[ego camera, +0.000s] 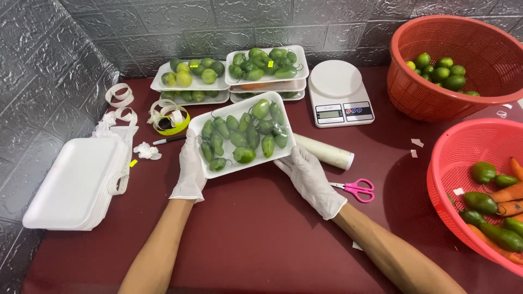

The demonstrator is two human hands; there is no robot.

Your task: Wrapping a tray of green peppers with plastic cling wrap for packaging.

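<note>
Across a dark red bench (261, 228), against grey textured wall panels (180, 24): two red mesh baskets at the right, the far basket (463, 109) with limes (441, 71) inside, the near basket (444, 179) with green peppers and carrots (498, 204). At the left edge, a stack of empty white foam trays (71, 188), with coils of label tape (166, 114) just beyond and a black pen (169, 140) beside them. Toward the wall, wrapped trays stacked in twos: limes on the left pile (190, 73), green peppers on the right pile (267, 65). Beside those, a white kitchen scale (338, 92).

At the centre, lifted and tilted, a white foam tray of green peppers (242, 133) under clear film, gripped from both short ends. Left hand (189, 171), in a white glove, at the tray's left edge, fingers (192, 149) clamped along the rim, thumb on top. Right hand (309, 177), also gloved, at the lower right corner, fingers (289, 163) curled under the tray's edge and closed on it.

Just behind the right hand, a roll of cling film (327, 152) lying flat, partly hidden by the tray. Near the right wrist, pink-handled scissors (357, 189), shut. Scattered small: a crumpled white scrap (146, 151) near the pen, paper bits (417, 143) by the baskets.
</note>
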